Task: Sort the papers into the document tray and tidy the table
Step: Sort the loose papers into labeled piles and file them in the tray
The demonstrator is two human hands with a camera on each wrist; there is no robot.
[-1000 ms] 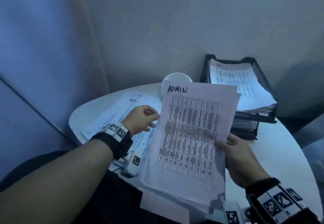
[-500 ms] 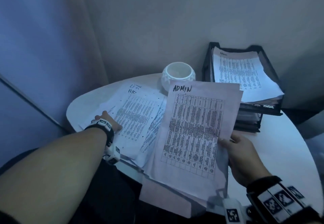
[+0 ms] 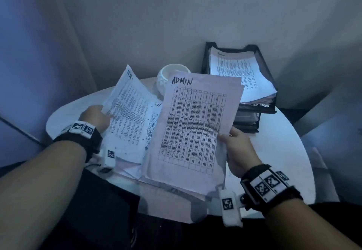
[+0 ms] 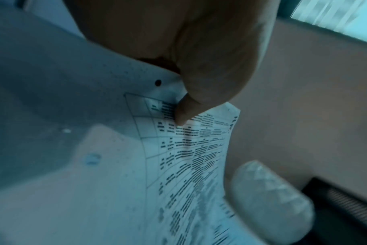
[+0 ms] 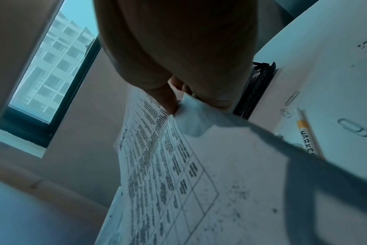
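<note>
My right hand [image 3: 236,148] pinches the right edge of a stack of sheets topped by a table headed ADMIN [image 3: 194,126], held tilted over the table; in the right wrist view the thumb [image 5: 168,99] lies on the printed sheet [image 5: 168,174]. My left hand [image 3: 96,117] pinches the left edge of a sheet marked HR [image 3: 129,104] and lifts it off the loose papers [image 3: 133,163] on the table; in the left wrist view a fingertip [image 4: 183,112] presses that HR sheet [image 4: 195,157]. The black stacked document tray [image 3: 262,108] at the back right holds printed sheets [image 3: 239,73].
A white faceted pot [image 3: 166,77] stands behind the papers, also visible as the pot [image 4: 270,199]. On the round white table [image 3: 274,151] lie a marker [image 5: 306,132] and paper clips [image 5: 354,127] near my right hand. Walls close in behind and to the left.
My left hand went from the ADMIN stack to the table's left side, took the HR sheet by its edge and raised it. The right hand keeps holding the ADMIN stack.
</note>
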